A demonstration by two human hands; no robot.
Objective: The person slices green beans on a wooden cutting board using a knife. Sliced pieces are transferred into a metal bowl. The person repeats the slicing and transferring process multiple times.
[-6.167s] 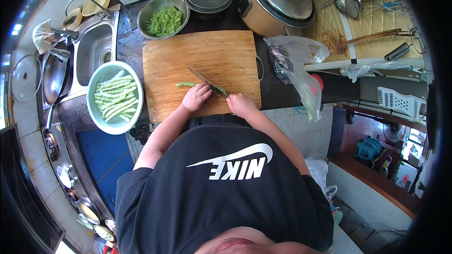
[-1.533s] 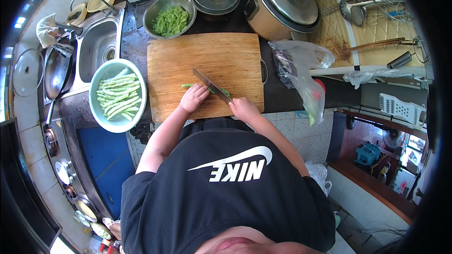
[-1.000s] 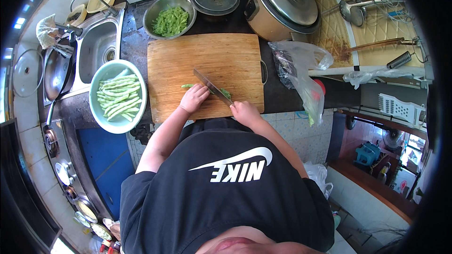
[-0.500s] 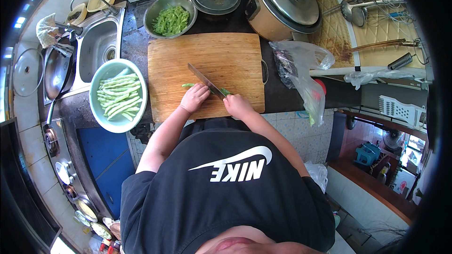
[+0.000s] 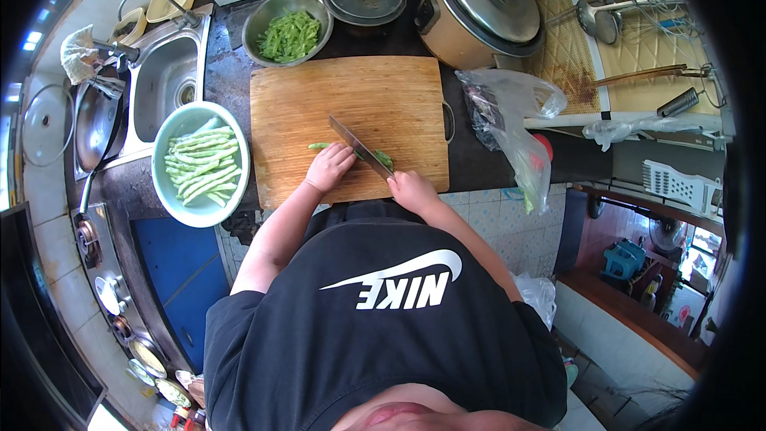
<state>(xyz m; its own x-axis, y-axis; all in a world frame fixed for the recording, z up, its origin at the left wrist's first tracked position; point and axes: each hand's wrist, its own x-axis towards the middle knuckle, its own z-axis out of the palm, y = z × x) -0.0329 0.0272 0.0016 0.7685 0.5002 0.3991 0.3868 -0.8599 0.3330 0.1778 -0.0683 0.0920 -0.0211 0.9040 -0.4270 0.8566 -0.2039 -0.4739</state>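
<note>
On the dark desk (image 5: 471,164) lay a wooden cutting board (image 5: 351,104); the left hand (image 5: 329,168) pinned a green bean (image 5: 319,145) lying crosswise, while the right hand (image 5: 411,189) gripped the knife (image 5: 359,146) just beside.

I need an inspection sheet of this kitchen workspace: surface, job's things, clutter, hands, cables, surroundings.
Surface: rectangular wooden cutting board on a dark counter.
Job's things: long-bladed kitchen knife across green beans on the board.
Clutter: pale green bowl of whole beans; steel bowl of cut green pieces; clear plastic bag.
Hands: left hand presses the beans; right hand grips the knife handle.
Cables: nothing seen.
Surroundings: steel sink left; lidded metal cooker behind.
</note>
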